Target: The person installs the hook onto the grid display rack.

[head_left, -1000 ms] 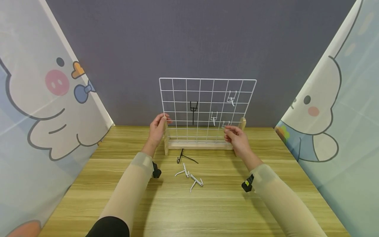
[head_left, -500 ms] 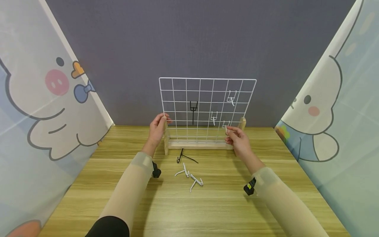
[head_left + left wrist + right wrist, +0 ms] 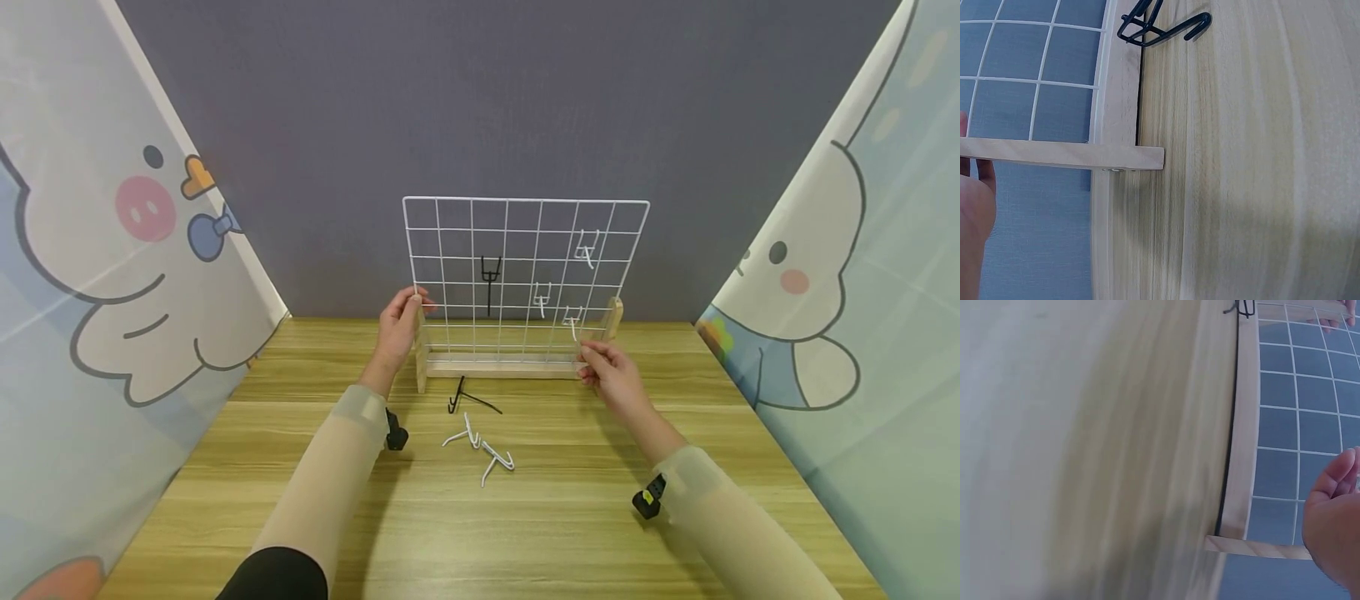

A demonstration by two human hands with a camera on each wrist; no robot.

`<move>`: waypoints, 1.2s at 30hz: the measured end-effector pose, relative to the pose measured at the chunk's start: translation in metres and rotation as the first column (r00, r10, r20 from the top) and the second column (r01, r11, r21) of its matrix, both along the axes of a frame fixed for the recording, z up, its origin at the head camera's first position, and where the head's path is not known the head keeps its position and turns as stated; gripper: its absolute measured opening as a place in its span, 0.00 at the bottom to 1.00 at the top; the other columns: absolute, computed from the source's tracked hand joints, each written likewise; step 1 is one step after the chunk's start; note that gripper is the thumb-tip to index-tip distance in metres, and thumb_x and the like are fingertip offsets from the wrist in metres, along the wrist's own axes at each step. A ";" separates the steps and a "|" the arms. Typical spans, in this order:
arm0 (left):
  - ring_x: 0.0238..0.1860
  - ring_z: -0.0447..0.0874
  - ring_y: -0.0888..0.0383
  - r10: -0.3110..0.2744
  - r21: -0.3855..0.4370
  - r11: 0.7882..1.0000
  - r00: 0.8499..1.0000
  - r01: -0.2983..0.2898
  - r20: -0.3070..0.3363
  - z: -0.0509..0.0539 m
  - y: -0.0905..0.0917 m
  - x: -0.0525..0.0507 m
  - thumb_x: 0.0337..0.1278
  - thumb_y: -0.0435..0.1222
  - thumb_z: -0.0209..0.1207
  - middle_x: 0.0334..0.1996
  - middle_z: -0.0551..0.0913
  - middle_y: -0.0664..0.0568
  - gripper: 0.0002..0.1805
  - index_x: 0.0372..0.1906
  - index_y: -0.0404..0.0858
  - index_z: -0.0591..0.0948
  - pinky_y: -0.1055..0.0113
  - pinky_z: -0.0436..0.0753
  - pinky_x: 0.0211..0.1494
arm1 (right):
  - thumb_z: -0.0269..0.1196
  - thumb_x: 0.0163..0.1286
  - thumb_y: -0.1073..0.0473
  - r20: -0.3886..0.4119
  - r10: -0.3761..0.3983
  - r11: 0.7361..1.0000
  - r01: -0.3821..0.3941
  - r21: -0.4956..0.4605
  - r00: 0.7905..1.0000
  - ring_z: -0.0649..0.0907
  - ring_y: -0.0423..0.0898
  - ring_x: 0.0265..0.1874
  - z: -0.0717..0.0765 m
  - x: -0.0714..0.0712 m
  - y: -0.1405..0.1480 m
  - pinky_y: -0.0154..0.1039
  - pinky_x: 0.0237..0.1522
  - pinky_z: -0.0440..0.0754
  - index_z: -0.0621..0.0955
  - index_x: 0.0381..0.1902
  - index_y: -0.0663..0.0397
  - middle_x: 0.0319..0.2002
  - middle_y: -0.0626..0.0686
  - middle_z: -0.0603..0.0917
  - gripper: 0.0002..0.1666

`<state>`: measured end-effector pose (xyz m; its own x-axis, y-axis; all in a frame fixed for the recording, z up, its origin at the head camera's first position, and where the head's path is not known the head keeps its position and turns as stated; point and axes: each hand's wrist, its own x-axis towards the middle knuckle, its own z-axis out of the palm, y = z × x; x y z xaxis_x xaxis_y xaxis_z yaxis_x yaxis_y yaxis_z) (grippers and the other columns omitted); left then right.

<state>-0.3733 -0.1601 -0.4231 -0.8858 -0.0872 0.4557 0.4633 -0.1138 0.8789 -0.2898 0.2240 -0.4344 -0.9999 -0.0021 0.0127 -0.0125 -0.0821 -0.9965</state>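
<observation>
Grey wall [image 3: 480,100] at the far side, with a left printed sheet [image 3: 82,333] and a right printed sheet [image 3: 862,292]; a wooden table [image 3: 450,542] spreads nearer. Head view: a white wire grid [image 3: 505,257] stands at the far part of the table; the left hand [image 3: 399,321] grips the left wooden post [image 3: 422,350]; the right hand [image 3: 613,375] has its fingertips gathered just beside the tip of the lowest white hook [image 3: 573,323], which sits low on the grid's right (whether they pinch it, I cannot tell); nearer, a loose black hook [image 3: 461,395] lies on the table. Left wrist view: fingers show behind the post; the loose black hook is near the wooden base [image 3: 1116,94]. Right wrist view: the fingers are curled, partly cut off by the frame; to seat a hook well, I'd want a firm left grip, both prongs level over one wire, and a release without sideways tugging.
</observation>
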 end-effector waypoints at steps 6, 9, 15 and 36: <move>0.57 0.88 0.32 -0.001 0.007 1.000 1.000 0.001 0.004 -0.001 0.000 -0.002 0.88 0.36 0.51 0.47 0.91 0.42 0.11 0.54 0.38 0.84 0.37 0.80 0.75 | 0.60 0.88 0.57 0.019 0.063 0.996 -0.064 0.063 0.998 0.84 0.37 0.35 -0.010 0.009 0.000 0.30 0.43 0.89 0.73 0.69 0.72 0.43 0.46 0.84 0.25; 0.58 0.87 0.30 0.000 0.018 1.000 1.000 0.000 0.013 -0.001 0.002 -0.002 0.88 0.35 0.51 0.50 0.88 0.33 0.11 0.53 0.41 0.85 0.36 0.80 0.75 | 0.60 0.87 0.58 0.030 0.097 0.992 -0.099 0.077 0.995 0.85 0.38 0.35 -0.015 0.012 -0.003 0.30 0.40 0.88 0.73 0.69 0.74 0.43 0.47 0.85 0.25; 0.56 0.88 0.29 0.002 0.052 0.999 1.000 -0.003 0.011 0.000 0.004 0.000 0.87 0.33 0.51 0.47 0.88 0.36 0.11 0.52 0.38 0.85 0.36 0.81 0.74 | 0.60 0.87 0.59 0.059 0.154 0.978 -0.161 0.132 0.986 0.86 0.39 0.35 -0.024 0.013 -0.013 0.32 0.40 0.88 0.73 0.70 0.75 0.44 0.47 0.85 0.26; 0.53 0.91 0.41 0.004 0.036 0.999 0.999 -0.005 0.036 0.000 0.002 -0.001 0.88 0.35 0.52 0.45 0.91 0.44 0.16 0.58 0.25 0.80 0.50 0.86 0.71 | 0.68 0.80 0.59 0.051 0.364 0.863 -0.357 0.357 0.930 0.83 0.49 0.35 -0.032 -0.006 -0.060 0.37 0.37 0.84 0.80 0.68 0.70 0.44 0.60 0.87 0.26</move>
